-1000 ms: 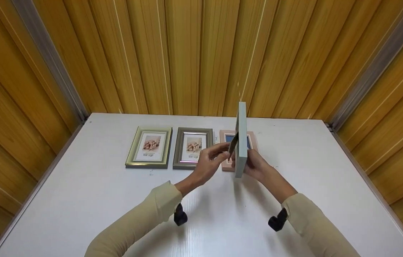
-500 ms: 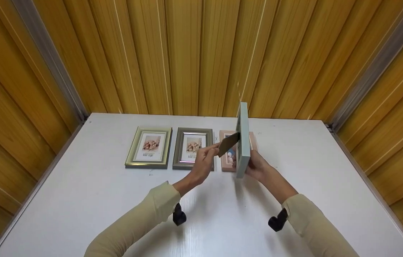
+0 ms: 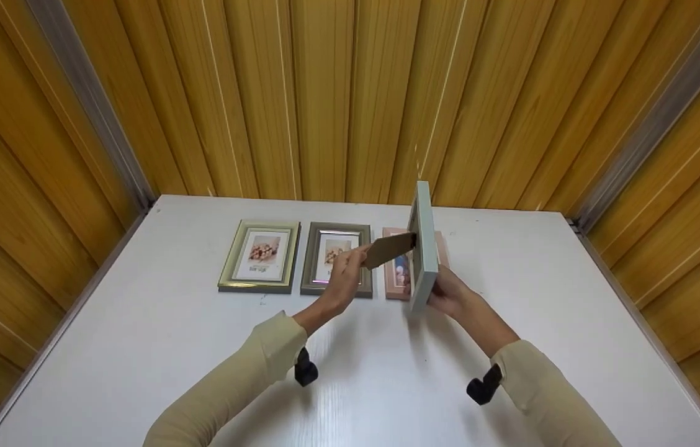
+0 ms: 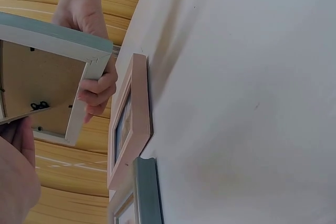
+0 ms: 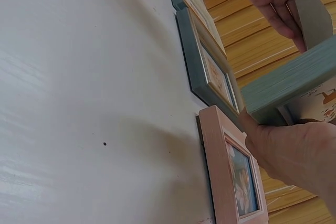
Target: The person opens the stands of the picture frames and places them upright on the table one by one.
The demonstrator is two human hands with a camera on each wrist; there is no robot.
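Note:
A pale blue-green picture frame (image 3: pixel 427 239) stands on edge above the table, its back turned to the left. My right hand (image 3: pixel 452 292) grips its lower right side, fingers wrapped onto the back rim in the left wrist view. From the brown backboard (image 4: pixel 50 74) a stand leg (image 3: pixel 389 249) sticks out at a wide angle, joined by a small black hinge (image 4: pixel 40 105). My left hand (image 3: pixel 342 282) pinches the free end of that leg; the right wrist view shows the same grip on the leg (image 5: pixel 314 22). Part of the frame's printed front (image 5: pixel 320 103) shows there too.
Behind the hands, a pink picture frame (image 3: pixel 396 292), a grey-brown picture frame (image 3: pixel 308 267) and a gold-green picture frame (image 3: pixel 228 273) lie in a row on the white table (image 3: pixel 362 385). Wood-look panels (image 3: pixel 325 99) rise along the table's back edge.
The stand leg has swung outward from the frame's back, drawn left by my left hand. The held frame has turned slightly; my right hand keeps its grip.

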